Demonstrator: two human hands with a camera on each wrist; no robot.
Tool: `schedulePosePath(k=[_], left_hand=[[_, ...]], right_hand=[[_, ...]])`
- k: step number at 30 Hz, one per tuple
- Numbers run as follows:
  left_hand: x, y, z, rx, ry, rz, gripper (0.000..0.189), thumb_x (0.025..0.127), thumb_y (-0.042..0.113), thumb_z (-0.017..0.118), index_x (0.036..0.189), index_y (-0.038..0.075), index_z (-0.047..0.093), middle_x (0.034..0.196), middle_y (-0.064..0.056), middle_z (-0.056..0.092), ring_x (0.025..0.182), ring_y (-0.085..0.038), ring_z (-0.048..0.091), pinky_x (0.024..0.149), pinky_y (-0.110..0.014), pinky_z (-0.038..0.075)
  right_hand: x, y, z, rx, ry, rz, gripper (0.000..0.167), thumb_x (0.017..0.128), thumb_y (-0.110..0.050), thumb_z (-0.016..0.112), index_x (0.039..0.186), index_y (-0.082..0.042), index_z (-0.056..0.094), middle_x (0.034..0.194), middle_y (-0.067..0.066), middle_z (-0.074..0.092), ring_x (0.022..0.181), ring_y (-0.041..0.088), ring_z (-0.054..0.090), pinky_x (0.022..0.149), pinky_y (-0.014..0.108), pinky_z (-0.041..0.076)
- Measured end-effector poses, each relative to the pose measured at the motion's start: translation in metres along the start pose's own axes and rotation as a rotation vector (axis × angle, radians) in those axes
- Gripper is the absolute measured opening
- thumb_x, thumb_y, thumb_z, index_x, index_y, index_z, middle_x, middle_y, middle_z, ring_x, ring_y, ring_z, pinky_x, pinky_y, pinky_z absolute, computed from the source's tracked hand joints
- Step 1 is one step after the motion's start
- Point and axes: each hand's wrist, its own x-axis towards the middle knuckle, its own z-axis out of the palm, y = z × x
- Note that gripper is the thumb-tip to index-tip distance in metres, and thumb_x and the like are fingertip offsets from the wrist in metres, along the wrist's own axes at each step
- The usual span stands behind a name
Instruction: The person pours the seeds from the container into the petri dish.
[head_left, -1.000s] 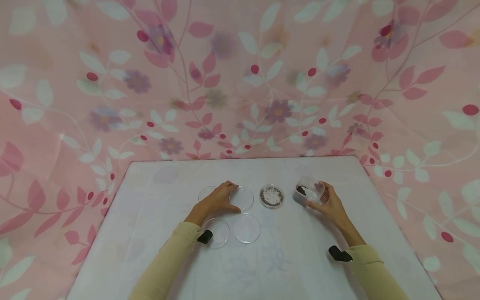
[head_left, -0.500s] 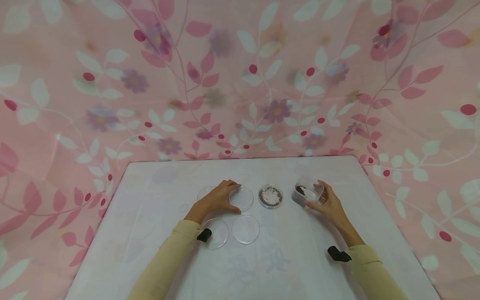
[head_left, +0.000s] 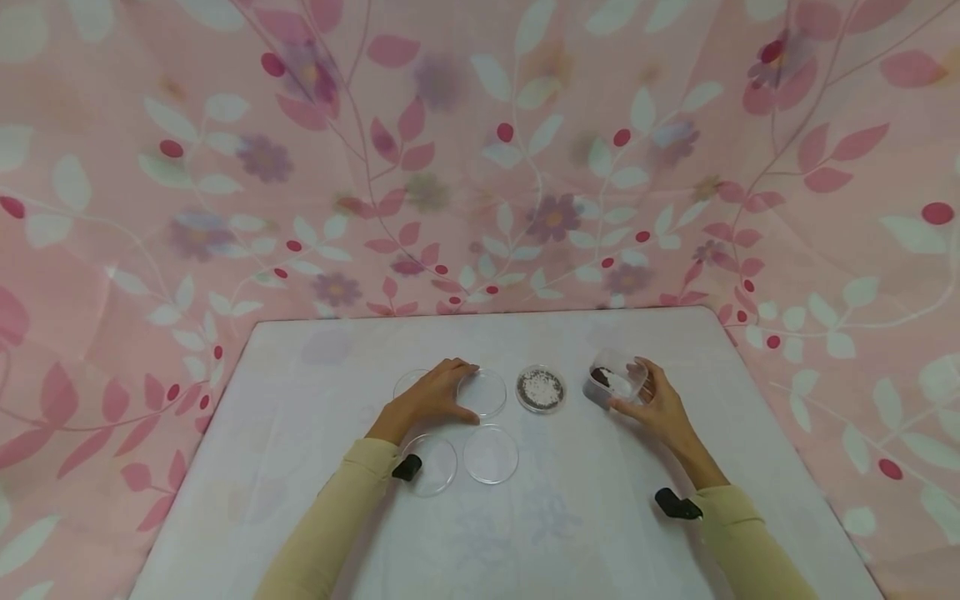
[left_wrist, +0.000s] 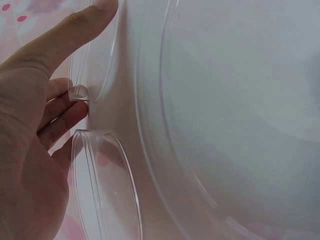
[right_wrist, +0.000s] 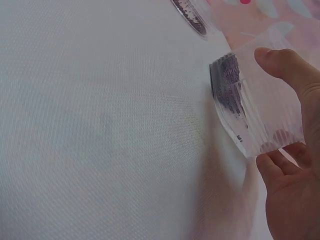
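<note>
In the head view my left hand (head_left: 435, 393) spans a clear petri dish (head_left: 482, 393), with the thumb at its near edge and the fingers at its far edge. The left wrist view has the thumb and fingers gripping that dish (left_wrist: 102, 60) by its rim. My right hand (head_left: 658, 404) holds a clear plastic tub (head_left: 617, 379) by its side, thumb in front and fingers behind. Dark grains and white material lie in the tub, which looks tilted in the right wrist view. Between the hands stands a petri dish filled with white and dark grains (head_left: 541, 389).
Two more clear round dishes or lids, one by the left cuff (head_left: 431, 465) and one right of it (head_left: 491, 454), lie nearer me. Another clear dish (head_left: 408, 382) is partly behind my left hand. The white table (head_left: 585, 533) meets a floral pink cloth (head_left: 480, 208).
Both hands keep their places on the dish and the tub. Only a slight shift of the whole head view shows.
</note>
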Motion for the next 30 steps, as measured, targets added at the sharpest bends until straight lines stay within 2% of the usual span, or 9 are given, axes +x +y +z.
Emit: schedulePosePath(k=[7, 11, 16, 21, 26, 30], left_hand=[[0.0, 0.002, 0.0, -0.001, 0.009, -0.008, 0.091, 0.068, 0.052, 0.086, 0.143, 0.016, 0.049, 0.138, 0.0, 0.053, 0.131, -0.019, 0.045, 0.115, -0.041, 0.038], [0.0, 0.002, 0.0, 0.0, 0.013, -0.007, 0.091, 0.068, 0.052, 0.086, 0.143, 0.015, 0.049, 0.137, 0.0, 0.053, 0.131, -0.019, 0.046, 0.115, -0.041, 0.038], [-0.001, 0.002, -0.001, 0.0, 0.011, -0.019, 0.092, 0.068, 0.054, 0.085, 0.143, 0.016, 0.049, 0.138, 0.001, 0.052, 0.132, -0.018, 0.045, 0.116, -0.04, 0.037], [-0.002, 0.002, -0.001, -0.009, 0.02, -0.015, 0.092, 0.068, 0.054, 0.084, 0.144, 0.016, 0.048, 0.138, 0.001, 0.052, 0.131, -0.018, 0.046, 0.114, -0.04, 0.039], [-0.003, 0.002, 0.0, -0.027, 0.021, -0.014, 0.093, 0.068, 0.052, 0.085, 0.144, 0.014, 0.048, 0.138, -0.002, 0.052, 0.131, -0.019, 0.046, 0.115, -0.041, 0.038], [-0.004, 0.002, 0.001, -0.022, 0.029, -0.017, 0.093, 0.068, 0.053, 0.085, 0.143, 0.014, 0.049, 0.138, -0.003, 0.052, 0.131, -0.019, 0.046, 0.115, -0.04, 0.038]], right_hand=[[0.001, 0.002, -0.002, -0.045, 0.008, 0.007, 0.1, 0.075, -0.027, 0.086, 0.151, -0.006, 0.024, 0.149, 0.021, 0.043, 0.14, 0.043, 0.038, 0.11, 0.053, 0.032], [0.003, -0.004, -0.003, -0.077, 0.024, -0.008, 0.099, 0.075, -0.024, 0.086, 0.15, -0.003, 0.025, 0.148, 0.023, 0.043, 0.141, 0.043, 0.036, 0.111, 0.056, 0.032], [0.009, -0.014, -0.002, -0.098, 0.064, -0.079, 0.094, 0.073, -0.014, 0.087, 0.147, 0.0, 0.03, 0.143, 0.026, 0.048, 0.136, 0.039, 0.041, 0.111, 0.056, 0.034], [0.017, -0.026, 0.003, -0.118, 0.095, -0.166, 0.093, 0.07, -0.01, 0.088, 0.145, 0.001, 0.033, 0.139, 0.026, 0.05, 0.132, 0.037, 0.046, 0.108, 0.055, 0.036], [0.026, -0.042, 0.014, -0.11, 0.098, -0.226, 0.095, 0.068, -0.01, 0.089, 0.145, 0.001, 0.035, 0.139, 0.026, 0.049, 0.131, 0.039, 0.046, 0.107, 0.057, 0.038], [0.033, -0.055, 0.025, -0.138, 0.094, -0.245, 0.097, 0.068, -0.016, 0.09, 0.146, -0.001, 0.035, 0.141, 0.023, 0.048, 0.131, 0.038, 0.046, 0.108, 0.055, 0.039]])
